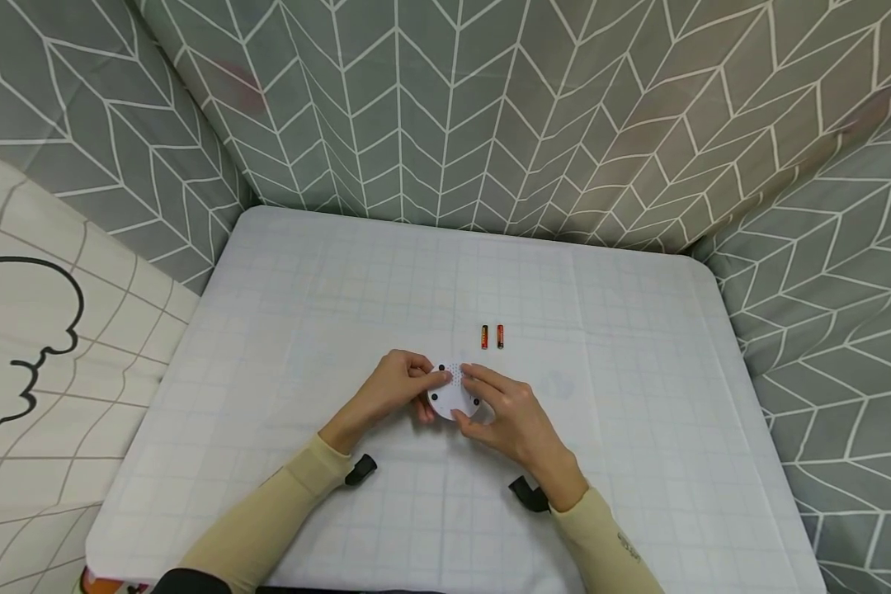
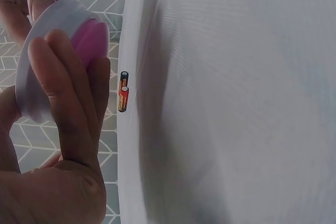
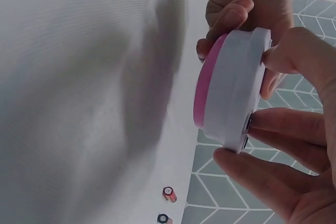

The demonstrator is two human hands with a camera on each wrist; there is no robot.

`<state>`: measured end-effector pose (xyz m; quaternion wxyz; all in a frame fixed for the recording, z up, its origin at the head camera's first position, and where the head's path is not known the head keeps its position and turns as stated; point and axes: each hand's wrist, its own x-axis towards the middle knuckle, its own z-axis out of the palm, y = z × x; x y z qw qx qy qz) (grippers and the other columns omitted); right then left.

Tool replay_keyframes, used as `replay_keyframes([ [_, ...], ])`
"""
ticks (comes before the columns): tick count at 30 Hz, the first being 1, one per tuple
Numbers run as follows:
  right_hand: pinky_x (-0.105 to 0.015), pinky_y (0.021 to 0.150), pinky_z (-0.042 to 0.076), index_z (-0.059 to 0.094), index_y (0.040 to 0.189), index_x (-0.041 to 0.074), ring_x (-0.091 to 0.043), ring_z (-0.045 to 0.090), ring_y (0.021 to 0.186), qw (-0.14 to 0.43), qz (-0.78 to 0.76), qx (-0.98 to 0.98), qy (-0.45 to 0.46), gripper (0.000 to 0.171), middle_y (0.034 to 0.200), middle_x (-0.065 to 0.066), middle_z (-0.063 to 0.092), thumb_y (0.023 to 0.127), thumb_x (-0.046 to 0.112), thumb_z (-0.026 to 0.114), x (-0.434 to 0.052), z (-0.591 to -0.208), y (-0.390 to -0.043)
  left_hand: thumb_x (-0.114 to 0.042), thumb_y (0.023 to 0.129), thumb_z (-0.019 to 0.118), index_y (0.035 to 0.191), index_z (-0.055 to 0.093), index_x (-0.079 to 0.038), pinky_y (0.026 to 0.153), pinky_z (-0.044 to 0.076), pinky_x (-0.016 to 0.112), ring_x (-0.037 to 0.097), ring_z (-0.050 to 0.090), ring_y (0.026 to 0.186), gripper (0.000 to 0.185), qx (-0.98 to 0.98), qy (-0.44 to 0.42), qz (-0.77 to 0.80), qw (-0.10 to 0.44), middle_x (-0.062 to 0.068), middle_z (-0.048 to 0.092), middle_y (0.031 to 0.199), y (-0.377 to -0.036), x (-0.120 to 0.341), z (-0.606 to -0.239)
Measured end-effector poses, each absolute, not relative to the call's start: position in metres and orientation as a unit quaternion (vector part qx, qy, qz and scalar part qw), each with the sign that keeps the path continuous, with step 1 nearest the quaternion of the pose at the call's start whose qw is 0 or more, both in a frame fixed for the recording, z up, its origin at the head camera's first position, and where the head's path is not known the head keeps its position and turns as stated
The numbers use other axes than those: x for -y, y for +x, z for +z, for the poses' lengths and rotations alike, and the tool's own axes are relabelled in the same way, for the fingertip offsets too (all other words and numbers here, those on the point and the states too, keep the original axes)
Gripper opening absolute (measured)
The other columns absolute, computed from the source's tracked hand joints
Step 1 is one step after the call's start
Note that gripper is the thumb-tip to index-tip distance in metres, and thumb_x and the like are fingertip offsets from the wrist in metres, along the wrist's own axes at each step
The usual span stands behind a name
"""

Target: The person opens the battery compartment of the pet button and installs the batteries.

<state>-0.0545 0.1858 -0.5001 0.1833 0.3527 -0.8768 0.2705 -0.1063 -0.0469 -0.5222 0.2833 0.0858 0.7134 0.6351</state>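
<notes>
1. Your table [image 1: 638, 396] carries everything; the round white device [image 1: 453, 389] is held above it, near the middle.
2. Both your left hand [image 1: 393, 388] and right hand [image 1: 508, 417] have curled fingers [image 3: 252, 174] gripping the device's rim; loosen them and it could drop.
3. Whether the device holds cells I cannot tell.
4. The two batteries [image 1: 492, 337] lie just beyond the device; a nudge may roll them.

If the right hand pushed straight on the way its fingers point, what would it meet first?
The round white device it already holds; beyond that, probably the left hand gripping the other side. The batteries lie off that line.
</notes>
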Motion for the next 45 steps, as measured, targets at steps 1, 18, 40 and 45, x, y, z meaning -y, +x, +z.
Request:
replay_keyframes([
  [1,-0.035,0.086,0.065,0.078,0.11,-0.003,-0.026,0.077,0.107,0.186,0.268,0.876,0.354,0.041,0.125,-0.015,0.075,0.076,0.016,0.091,-0.1857,-0.5003,-0.0548,-0.033,0.097,0.079,0.094,0.068,0.0,0.06,0.063,0.034,0.027,0.073,0.053,0.035,-0.713,0.087,0.636,0.283,0.012,0.073,0.063,-0.1062,0.0468,-0.5221],
  [18,-0.035,0.091,0.064,0.079,0.107,-0.004,-0.029,0.076,0.112,0.198,0.269,0.865,0.374,0.037,0.119,-0.014,0.078,0.078,0.016,0.092,-0.1883,-0.5001,-0.057,-0.03,0.097,0.079,0.091,0.066,0.001,0.057,0.063,0.036,0.027,0.072,0.051,0.034,-0.707,0.098,0.64,0.286,0.015,0.072,0.063,-0.1075,0.0487,-0.5193],
  [40,-0.042,0.085,0.066,0.079,0.101,-0.007,-0.037,0.078,0.103,0.24,0.278,0.847,0.383,0.029,0.111,-0.02,0.079,0.082,0.014,0.082,-0.1867,-0.5036,-0.058,-0.03,0.099,0.077,0.095,0.066,0.002,0.054,0.061,0.032,0.022,0.071,0.051,0.033,-0.69,0.099,0.655,0.292,0.011,0.072,0.064,-0.1063,0.0475,-0.5228],
  [45,-0.041,0.085,0.066,0.079,0.104,-0.008,-0.036,0.078,0.104,0.247,0.28,0.842,0.389,0.03,0.112,-0.02,0.079,0.087,0.017,0.078,-0.1871,-0.5042,-0.0585,-0.029,0.099,0.076,0.095,0.067,0.002,0.054,0.06,0.031,0.021,0.07,0.05,0.032,-0.684,0.096,0.66,0.295,0.01,0.072,0.063,-0.1054,0.0477,-0.5239],
])
